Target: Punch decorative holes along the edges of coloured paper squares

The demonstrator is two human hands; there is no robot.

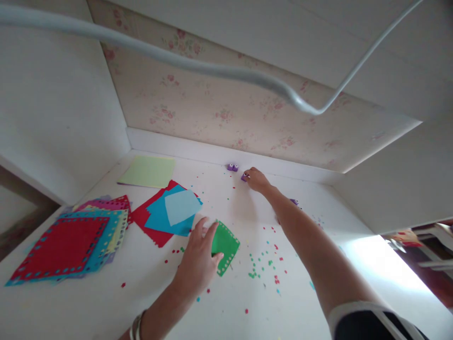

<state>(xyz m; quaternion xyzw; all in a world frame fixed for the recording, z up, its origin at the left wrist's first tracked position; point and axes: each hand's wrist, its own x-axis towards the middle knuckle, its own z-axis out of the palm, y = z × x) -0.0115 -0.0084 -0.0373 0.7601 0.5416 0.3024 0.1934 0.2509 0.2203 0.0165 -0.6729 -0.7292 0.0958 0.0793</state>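
The left hand [200,257] lies at the green square paper sheet with pale punched spots along its edges [225,248], thumb and fingers spread wide, the forefinger and thumb on the sheet's left part. Light-coloured bracelets [136,326] circle that wrist. Well beyond the green sheet and a little to its right, the right hand [257,180] is narrowed around a small purple block-shaped item with a white-and-dark top [244,177], most of it hidden by the fingers.

Two similar small purple items [232,167] stand side by side beyond the green sheet, near the foot of the floral-papered wall [226,118]. Another purple item [294,202] shows to the right of the green sheet and farther off, partly behind the right forearm.

To the left of the green sheet, a pale blue paper sheet [182,207] lies on bright blue paper [155,218], which overlaps red paper [142,212]. Farther left is a stack of coloured punched sheets with a red one on top [67,248]. A pale green paper sheet [148,171] lies beyond and left of the green sheet. Tiny green, red and blue paper bits [262,264] are scattered on the white surface [184,316], many to the green sheet's right.
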